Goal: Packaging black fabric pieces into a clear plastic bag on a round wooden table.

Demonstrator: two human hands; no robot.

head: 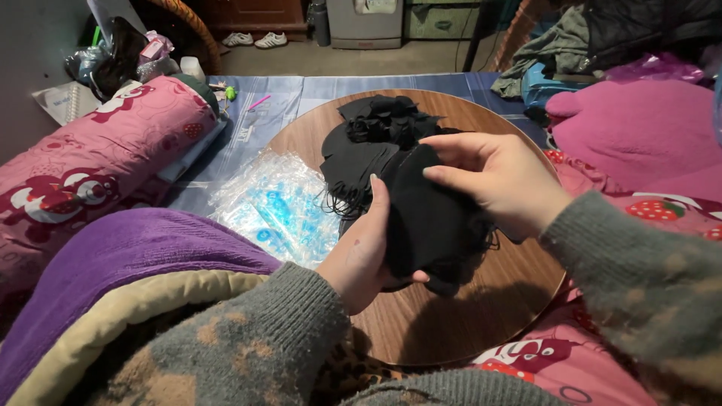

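My left hand (361, 252) grips a stack of black fabric masks (432, 218) from below, thumb up along its left edge. My right hand (492, 177) pinches the top of the same stack with fingers and thumb. Thin black ear loops (342, 201) dangle from the stack's left side. The stack is held just above a round wooden tray (421, 323). More black masks (383, 124) lie in a loose pile at the tray's far side.
A heap of clear plastic bags with blue print (274, 203) lies left of the tray. A purple blanket (128, 256) covers my lap. A pink patterned bolster (90, 158) lies at left, a magenta pillow (639, 128) at right. Clothes are piled beyond.
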